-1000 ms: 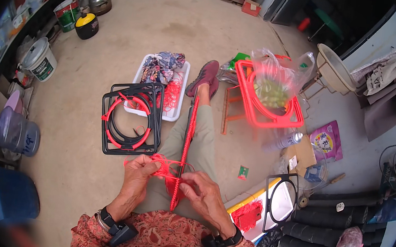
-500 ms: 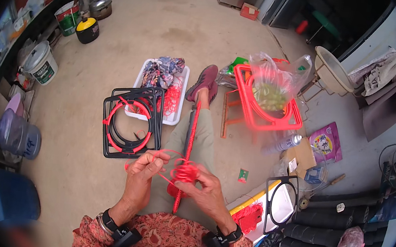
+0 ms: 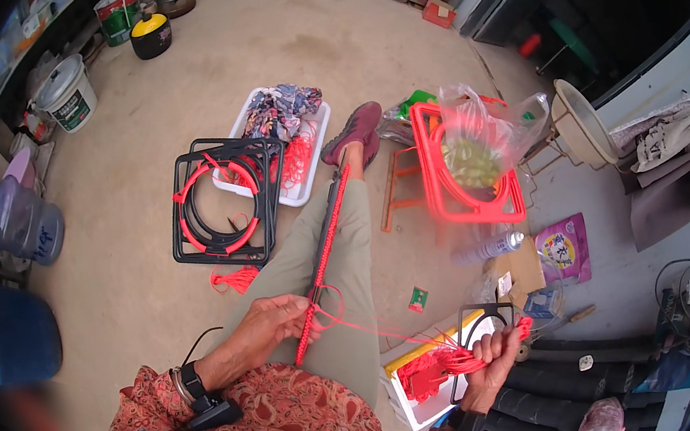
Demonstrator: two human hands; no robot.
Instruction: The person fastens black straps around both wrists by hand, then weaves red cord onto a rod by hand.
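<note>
A long, narrow black strip (image 3: 326,247), covered with red braided cord, runs up over my trousers towards my shoe. My left hand (image 3: 269,322) pinches its lower part, where a thin red cord makes a loose loop. From there the cord (image 3: 383,332) stretches to the right, into a bundle of red cord (image 3: 460,361) that my right hand (image 3: 494,364) grips. My right arm is held out over a white box (image 3: 412,415) with a yellow edge, which has more red cord (image 3: 419,373) inside. How the cord passes under my left fingers is hidden.
Black square frames (image 3: 220,263) with red-wrapped rings lie at left, beside a white tray (image 3: 307,186) of cloth and red cord. A red stool (image 3: 456,215) bears a plastic bag (image 3: 475,158). Black rolls (image 3: 560,415) lie at right, a blue bin (image 3: 12,339) at left.
My right hand has swung far to the right with the cord bundle, drawing the cord out straight. My left hand has moved slightly right and down onto the braided strip.
</note>
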